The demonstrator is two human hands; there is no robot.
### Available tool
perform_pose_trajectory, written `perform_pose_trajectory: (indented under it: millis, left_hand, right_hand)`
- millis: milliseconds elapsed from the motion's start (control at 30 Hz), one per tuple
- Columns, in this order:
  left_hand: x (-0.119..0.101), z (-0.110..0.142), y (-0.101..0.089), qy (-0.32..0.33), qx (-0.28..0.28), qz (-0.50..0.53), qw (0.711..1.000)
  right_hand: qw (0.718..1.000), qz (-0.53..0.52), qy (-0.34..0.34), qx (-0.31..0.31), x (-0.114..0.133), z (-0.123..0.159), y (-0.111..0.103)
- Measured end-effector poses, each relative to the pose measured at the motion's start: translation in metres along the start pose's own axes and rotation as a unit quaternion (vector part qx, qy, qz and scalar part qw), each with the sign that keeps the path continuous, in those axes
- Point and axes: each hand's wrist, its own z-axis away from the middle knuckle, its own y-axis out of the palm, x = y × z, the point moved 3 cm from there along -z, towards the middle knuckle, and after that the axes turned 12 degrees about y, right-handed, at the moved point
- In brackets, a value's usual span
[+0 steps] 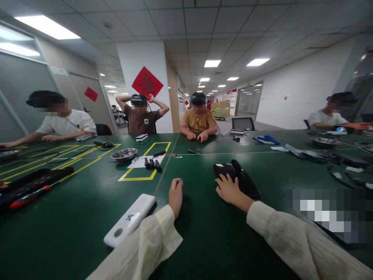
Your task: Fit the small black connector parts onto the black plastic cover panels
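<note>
My right hand [229,189] lies with spread fingers on the near left part of a glossy black flat object [247,182]. A short black piece [236,166] sticks up from its far edge; I cannot tell what kind of device it is. To the left, my left hand [175,194] is closed above the green table [201,229], thumb and forefinger together. A tiny bluish spot shows at its fingertips, too small to name. Beside my left forearm lies a white oblong device [131,219] marked 26.
Beyond my left hand are black cylindrical parts [153,164] on white paper [136,162], and a metal bowl [124,154]. A red-and-black tool [30,197] lies far left. Pliers [194,152] lie ahead. Several people sit around the table; bags and cables [335,173] lie right.
</note>
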Motion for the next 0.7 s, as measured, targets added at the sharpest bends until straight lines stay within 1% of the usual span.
perform_pose_trajectory:
  millis: [100, 233, 500, 700]
  left_hand:
    - [-0.001, 0.0, 0.0, -0.004, 0.004, -0.002, 1.0]
    - [-0.001, 0.001, 0.001, -0.008, 0.014, -0.003, 1.0]
    - [0.001, 0.001, 0.001, -0.002, 0.013, 0.001, 1.0]
    - [0.0, 0.001, 0.002, 0.001, 0.019, 0.002, 1.0]
  right_hand:
    - [1.0, 0.011, 0.016, 0.002, -0.018, -0.008, -0.002]
    - [0.999, 0.019, 0.036, 0.02, -0.047, -0.021, -0.005]
    - [0.99, 0.029, 0.125, 0.065, -0.108, -0.046, -0.007]
    - [0.982, 0.037, 0.16, 0.094, -0.152, -0.057, -0.012]
